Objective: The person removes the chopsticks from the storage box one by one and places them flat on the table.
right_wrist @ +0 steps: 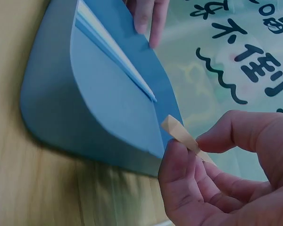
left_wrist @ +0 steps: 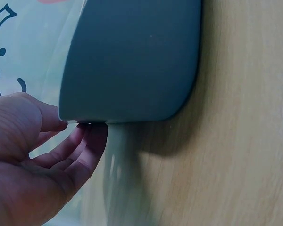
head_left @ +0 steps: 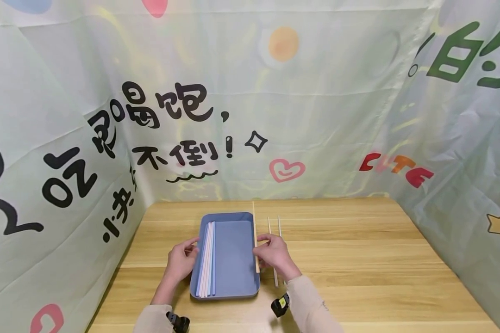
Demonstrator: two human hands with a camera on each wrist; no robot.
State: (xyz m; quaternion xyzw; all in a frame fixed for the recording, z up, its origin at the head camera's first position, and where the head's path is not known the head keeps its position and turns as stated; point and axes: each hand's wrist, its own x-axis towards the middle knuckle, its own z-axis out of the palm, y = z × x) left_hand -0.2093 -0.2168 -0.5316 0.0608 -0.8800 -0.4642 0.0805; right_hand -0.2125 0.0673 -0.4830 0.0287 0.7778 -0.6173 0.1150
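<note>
A blue-grey rectangular tray [head_left: 234, 259] stands on the table, with several pink, white and pale blue chopsticks [head_left: 208, 259] lying lengthwise along its left side. My left hand [head_left: 181, 260] holds the tray's left rim; the left wrist view shows the thumb at the rim and the curled fingers against the outer wall. At the tray's right edge, my right hand [head_left: 275, 254] pinches a pale orange chopstick [head_left: 255, 226] between thumb and fingers. Its square thick end [right_wrist: 172, 125] points toward me, and its thin end reaches past the tray's far corner.
Two whitish chopsticks [head_left: 269, 226] lie on the wooden table [head_left: 358, 249] to the right of the tray, partly hidden by my right hand. Printed cloth [head_left: 233, 111] hangs around the back and sides of the table.
</note>
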